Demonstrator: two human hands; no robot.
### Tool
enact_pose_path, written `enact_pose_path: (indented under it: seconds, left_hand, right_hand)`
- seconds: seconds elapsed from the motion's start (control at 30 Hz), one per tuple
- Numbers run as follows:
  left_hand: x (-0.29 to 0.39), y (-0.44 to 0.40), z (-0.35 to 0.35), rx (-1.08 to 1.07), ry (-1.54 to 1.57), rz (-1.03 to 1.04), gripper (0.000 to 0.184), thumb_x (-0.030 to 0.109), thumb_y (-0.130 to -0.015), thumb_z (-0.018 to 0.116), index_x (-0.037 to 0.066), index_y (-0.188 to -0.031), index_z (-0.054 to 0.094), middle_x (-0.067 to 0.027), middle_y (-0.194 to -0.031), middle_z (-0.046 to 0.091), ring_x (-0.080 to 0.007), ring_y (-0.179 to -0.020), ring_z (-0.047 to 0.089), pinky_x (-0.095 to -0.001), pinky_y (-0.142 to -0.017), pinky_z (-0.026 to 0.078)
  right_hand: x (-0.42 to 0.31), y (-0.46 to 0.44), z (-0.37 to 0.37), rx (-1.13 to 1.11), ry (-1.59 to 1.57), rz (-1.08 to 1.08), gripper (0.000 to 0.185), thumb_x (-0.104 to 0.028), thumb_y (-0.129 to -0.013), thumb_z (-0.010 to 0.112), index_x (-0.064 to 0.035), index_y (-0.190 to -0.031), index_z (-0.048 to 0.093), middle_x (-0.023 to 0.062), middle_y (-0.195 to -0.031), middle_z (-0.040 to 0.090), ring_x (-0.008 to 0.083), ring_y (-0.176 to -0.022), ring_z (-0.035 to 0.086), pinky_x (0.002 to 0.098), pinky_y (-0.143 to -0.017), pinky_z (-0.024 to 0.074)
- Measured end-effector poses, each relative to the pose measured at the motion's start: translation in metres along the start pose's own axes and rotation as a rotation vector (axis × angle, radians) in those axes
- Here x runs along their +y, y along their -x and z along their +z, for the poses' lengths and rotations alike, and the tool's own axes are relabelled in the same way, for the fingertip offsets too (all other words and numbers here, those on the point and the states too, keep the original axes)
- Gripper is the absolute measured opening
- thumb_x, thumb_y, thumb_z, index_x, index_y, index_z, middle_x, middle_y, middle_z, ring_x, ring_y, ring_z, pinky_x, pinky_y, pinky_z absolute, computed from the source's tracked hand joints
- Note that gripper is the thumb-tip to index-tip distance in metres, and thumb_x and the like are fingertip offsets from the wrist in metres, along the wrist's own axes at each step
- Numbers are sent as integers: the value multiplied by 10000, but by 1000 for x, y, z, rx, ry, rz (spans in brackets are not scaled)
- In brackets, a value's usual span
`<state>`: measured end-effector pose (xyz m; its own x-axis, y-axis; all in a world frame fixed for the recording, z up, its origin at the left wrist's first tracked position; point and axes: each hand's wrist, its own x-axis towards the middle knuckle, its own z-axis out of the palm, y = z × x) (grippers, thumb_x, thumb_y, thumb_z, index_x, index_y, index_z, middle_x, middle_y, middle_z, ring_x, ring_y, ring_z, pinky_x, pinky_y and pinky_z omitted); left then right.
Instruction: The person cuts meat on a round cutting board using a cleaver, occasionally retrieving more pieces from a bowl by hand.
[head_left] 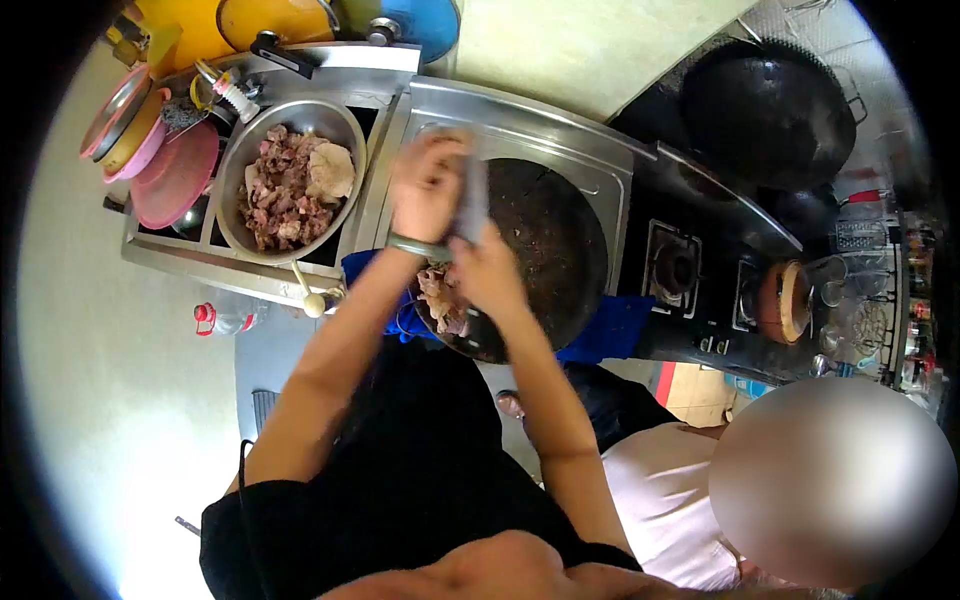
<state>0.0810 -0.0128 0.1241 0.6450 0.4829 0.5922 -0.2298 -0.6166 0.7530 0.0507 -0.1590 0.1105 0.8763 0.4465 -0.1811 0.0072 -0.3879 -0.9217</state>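
At centre frame, right hand [487, 272] grips knife [474, 198]; left hand [428, 188] blurs alongside, hold unclear. Chopping meat [440, 298], it seems; the next cut wants that hand clear.

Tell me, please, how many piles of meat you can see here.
2: one meat pile in the steel bowl at left, and a second meat pile on the round board, near its left edge. The right hand may hide more.

I ct 1 knife [473, 195], 1 rnd board [555, 230], 1 mtl bowl [300, 112] & 1 lg wok [765, 120].
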Motion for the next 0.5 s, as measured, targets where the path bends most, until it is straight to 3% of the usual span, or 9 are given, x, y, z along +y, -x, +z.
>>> enact_pose_path:
  seconds: [0.13,0.17,0.23,0.27,0.37,0.4,0.43,0.47,0.5]
  left_hand:
    - [-95,-31,-113,59,-265,58,282,-65,-763,599,42,-1013,676,-130,-1008,689,-299,-971,636,-379,-881,483]
    - [-133,-28,-138,9,-283,-140,265,2,-803,627,51,-1060,673,-134,-1060,676,-308,-969,633,-385,-880,487]
    - [-252,-9,-185,-342,-716,-109,336,225,-857,673,80,-1158,639,-151,-1224,592,-297,-1108,564,-421,-921,458]
    - [-268,1,-193,-483,-825,-108,330,222,-845,680,75,-1137,641,-155,-1213,596,-305,-1109,562,-424,-925,455]
    - [-200,3,-159,-234,-739,100,312,215,-808,699,62,-1075,647,-166,-1179,608,-328,-1113,556,-432,-935,446]
    - [-152,4,-138,-360,-390,-96,264,165,-790,694,44,-1020,649,-163,-1100,640,-339,-1044,588,-428,-921,453]
    - [-120,15,-112,-394,-219,-18,198,115,-783,681,40,-963,646,-151,-1014,654,-358,-971,603,-428,-889,461]
    - [-75,31,-90,-509,-84,-81,154,117,-773,693,45,-894,630,-134,-965,642,-353,-933,592,-429,-839,466]
    - [-47,50,-73,-614,-26,11,156,135,-769,706,60,-874,618,-123,-905,614,-345,-904,581,-428,-805,462]
  right_hand:
    - [-34,-47,97,-178,135,-151,253,-199,-936,541,29,-1033,493,166,-648,617,265,-541,635,417,-523,501]
    - [-29,-53,113,-204,64,-107,254,-199,-938,535,30,-1036,485,156,-643,613,255,-520,618,398,-512,496]
    - [-35,-44,113,-178,88,-49,241,-192,-936,535,20,-1037,483,141,-631,601,250,-495,592,385,-499,486]
    - [-42,-35,99,-179,32,29,294,-240,-922,526,16,-1066,514,264,-785,645,466,-790,625,543,-738,484]
    - [-15,-5,52,-20,31,153,299,-258,-932,526,5,-1073,514,240,-757,655,417,-753,659,513,-683,503]
    - [-3,8,32,60,-13,175,309,-260,-936,529,6,-1092,514,226,-748,660,387,-727,670,487,-653,509]
    - [12,24,11,139,-60,196,319,-263,-940,532,6,-1110,513,212,-738,664,357,-701,681,461,-622,516]
    - [33,39,-8,267,-11,140,243,-208,-968,549,-75,-1167,512,20,-651,575,87,-508,519,263,-448,430]
    - [29,57,-32,306,15,194,255,-196,-969,547,-71,-1187,506,18,-646,565,82,-508,511,255,-441,418]
